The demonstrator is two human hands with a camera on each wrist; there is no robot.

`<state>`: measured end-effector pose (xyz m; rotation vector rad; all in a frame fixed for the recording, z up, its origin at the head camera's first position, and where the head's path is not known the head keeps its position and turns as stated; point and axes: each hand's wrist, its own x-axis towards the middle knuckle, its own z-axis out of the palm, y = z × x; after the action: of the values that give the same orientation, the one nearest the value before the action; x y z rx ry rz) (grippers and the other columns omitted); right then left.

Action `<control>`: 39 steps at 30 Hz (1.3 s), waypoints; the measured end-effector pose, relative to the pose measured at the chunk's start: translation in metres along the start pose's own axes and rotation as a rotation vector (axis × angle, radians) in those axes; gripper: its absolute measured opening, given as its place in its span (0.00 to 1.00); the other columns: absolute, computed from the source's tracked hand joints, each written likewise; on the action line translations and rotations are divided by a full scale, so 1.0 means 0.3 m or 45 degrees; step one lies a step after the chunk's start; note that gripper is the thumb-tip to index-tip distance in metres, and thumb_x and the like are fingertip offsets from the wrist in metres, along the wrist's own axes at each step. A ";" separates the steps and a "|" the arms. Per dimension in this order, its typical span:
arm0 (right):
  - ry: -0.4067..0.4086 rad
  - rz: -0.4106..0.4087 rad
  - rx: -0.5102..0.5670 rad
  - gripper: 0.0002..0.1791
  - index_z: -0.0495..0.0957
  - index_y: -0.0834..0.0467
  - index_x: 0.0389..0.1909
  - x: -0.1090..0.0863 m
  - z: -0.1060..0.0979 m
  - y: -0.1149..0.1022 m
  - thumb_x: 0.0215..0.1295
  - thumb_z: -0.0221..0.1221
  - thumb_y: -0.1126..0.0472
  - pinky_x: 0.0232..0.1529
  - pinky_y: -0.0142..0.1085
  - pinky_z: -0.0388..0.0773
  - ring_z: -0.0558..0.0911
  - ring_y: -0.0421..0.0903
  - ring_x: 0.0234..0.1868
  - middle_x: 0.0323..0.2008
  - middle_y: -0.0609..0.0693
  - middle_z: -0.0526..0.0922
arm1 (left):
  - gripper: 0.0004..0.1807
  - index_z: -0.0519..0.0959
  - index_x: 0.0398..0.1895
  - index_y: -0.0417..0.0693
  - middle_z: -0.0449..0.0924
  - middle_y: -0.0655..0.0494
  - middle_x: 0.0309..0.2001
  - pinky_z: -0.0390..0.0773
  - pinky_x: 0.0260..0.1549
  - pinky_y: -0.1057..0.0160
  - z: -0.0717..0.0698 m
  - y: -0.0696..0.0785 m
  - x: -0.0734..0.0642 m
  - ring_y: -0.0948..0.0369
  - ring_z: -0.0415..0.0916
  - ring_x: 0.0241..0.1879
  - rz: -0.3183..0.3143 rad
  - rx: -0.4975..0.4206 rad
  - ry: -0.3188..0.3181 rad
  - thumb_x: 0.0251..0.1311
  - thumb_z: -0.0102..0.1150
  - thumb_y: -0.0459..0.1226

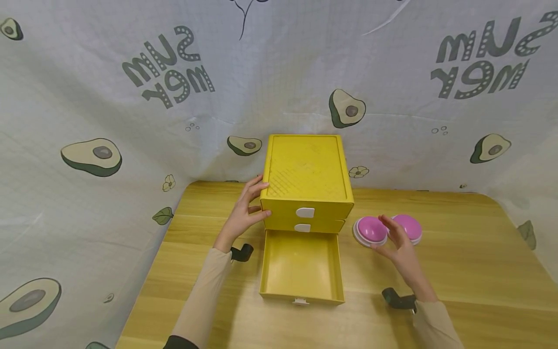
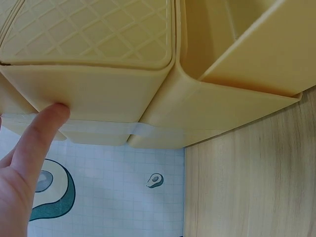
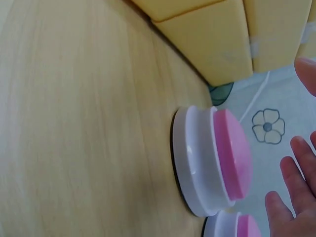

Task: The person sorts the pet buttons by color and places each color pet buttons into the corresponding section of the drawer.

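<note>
A yellow cabinet of small drawers (image 1: 307,167) stands at the back of the table, its bottom drawer (image 1: 302,269) pulled out and bare inside. My left hand (image 1: 241,213) rests against the cabinet's left side, fingers extended; in the left wrist view a fingertip touches the side wall (image 2: 106,94). My right hand (image 1: 403,252) hovers over two pink-topped round push buttons with white bases, fingers spread and holding nothing. The nearer button (image 1: 370,229) sits beside the cabinet, the other button (image 1: 410,226) just right of it. In the right wrist view the fingers are apart from the button (image 3: 234,153).
The wooden table (image 1: 471,261) ends at the back against a pale curtain (image 1: 279,63) printed with avocados and lettering. A black wrist-camera mount sits by each wrist, the left mount (image 1: 242,253) close to the open drawer.
</note>
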<state>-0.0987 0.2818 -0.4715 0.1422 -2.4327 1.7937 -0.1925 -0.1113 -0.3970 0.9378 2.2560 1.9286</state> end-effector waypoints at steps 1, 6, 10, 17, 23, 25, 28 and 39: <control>0.000 -0.002 -0.004 0.42 0.51 0.65 0.72 0.002 -0.001 0.004 0.59 0.60 0.74 0.62 0.23 0.56 0.56 0.38 0.68 0.70 0.64 0.56 | 0.33 0.61 0.64 0.43 0.43 0.39 0.73 0.69 0.50 0.36 0.000 0.000 0.000 0.35 0.55 0.64 -0.001 0.001 -0.001 0.56 0.61 0.23; 0.002 0.005 -0.017 0.43 0.50 0.66 0.72 0.010 -0.004 0.026 0.58 0.61 0.74 0.64 0.24 0.52 0.54 0.41 0.70 0.69 0.67 0.55 | 0.33 0.61 0.64 0.43 0.43 0.41 0.73 0.69 0.50 0.36 0.001 -0.001 -0.001 0.35 0.55 0.64 -0.023 0.001 0.000 0.57 0.61 0.23; 0.010 0.018 -0.020 0.44 0.49 0.68 0.72 0.017 -0.006 0.041 0.57 0.62 0.75 0.64 0.23 0.51 0.52 0.49 0.72 0.69 0.70 0.54 | 0.33 0.61 0.64 0.44 0.44 0.44 0.74 0.69 0.51 0.36 0.001 -0.004 -0.002 0.36 0.55 0.64 -0.030 -0.002 0.006 0.56 0.61 0.23; -0.007 0.088 -0.026 0.45 0.47 0.67 0.73 0.029 -0.010 0.055 0.58 0.62 0.73 0.67 0.27 0.48 0.47 0.64 0.71 0.71 0.68 0.51 | 0.33 0.60 0.64 0.45 0.44 0.44 0.74 0.69 0.50 0.36 0.001 -0.011 -0.003 0.37 0.56 0.64 -0.028 0.003 0.009 0.56 0.61 0.23; -0.037 0.131 -0.060 0.48 0.43 0.65 0.74 0.042 -0.011 0.078 0.58 0.63 0.71 0.67 0.27 0.46 0.45 0.64 0.71 0.72 0.67 0.47 | 0.33 0.60 0.64 0.45 0.44 0.45 0.74 0.69 0.50 0.36 0.003 -0.008 -0.002 0.37 0.56 0.64 -0.015 -0.003 0.006 0.56 0.61 0.23; -0.044 0.137 -0.079 0.49 0.42 0.65 0.74 0.046 -0.010 0.091 0.58 0.63 0.71 0.64 0.21 0.46 0.45 0.63 0.71 0.72 0.67 0.46 | 0.33 0.60 0.64 0.46 0.44 0.44 0.73 0.69 0.50 0.35 0.003 -0.007 -0.002 0.36 0.56 0.64 -0.011 -0.003 0.004 0.56 0.61 0.23; -0.046 0.143 -0.108 0.49 0.42 0.64 0.74 0.052 -0.012 0.112 0.58 0.63 0.70 0.60 0.16 0.45 0.44 0.63 0.72 0.72 0.67 0.46 | 0.33 0.60 0.64 0.46 0.43 0.40 0.73 0.68 0.50 0.34 0.003 -0.009 -0.002 0.35 0.55 0.64 -0.008 0.000 -0.001 0.56 0.60 0.23; -0.070 0.153 -0.161 0.50 0.44 0.65 0.74 0.071 -0.016 0.122 0.57 0.66 0.67 0.67 0.58 0.41 0.46 0.67 0.70 0.71 0.69 0.47 | 0.33 0.60 0.63 0.44 0.43 0.40 0.73 0.68 0.49 0.34 0.002 -0.012 -0.002 0.34 0.54 0.64 0.011 -0.005 0.005 0.56 0.60 0.22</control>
<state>-0.1248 0.2969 -0.5014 0.0353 -2.6371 1.6962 -0.1933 -0.1112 -0.4006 0.9461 2.2535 1.9391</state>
